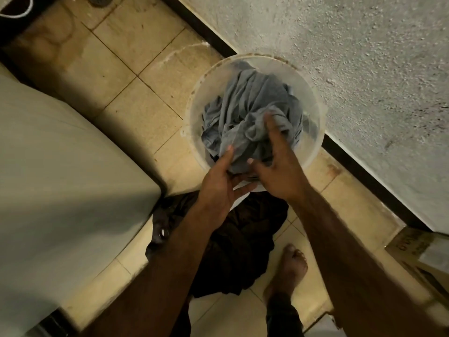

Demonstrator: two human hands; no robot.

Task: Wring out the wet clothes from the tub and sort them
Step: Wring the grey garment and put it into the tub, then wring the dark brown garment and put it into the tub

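Grey garment (250,117) in tub (194,113); left hand (220,183), right hand (277,171) fingers spread on it; underneath hidden.

A clear plastic tub (313,110) stands on the tiled floor (136,76) against a rough grey wall (364,57), filled with crumpled grey wet clothes (245,110). Both bare hands reach into it: the left hand (218,183) at the near edge of the cloth, fingers spread, the right hand (279,164) lying open on top. A dark garment (238,244) lies heaped on the floor just in front of the tub, beside a bare foot (289,268).
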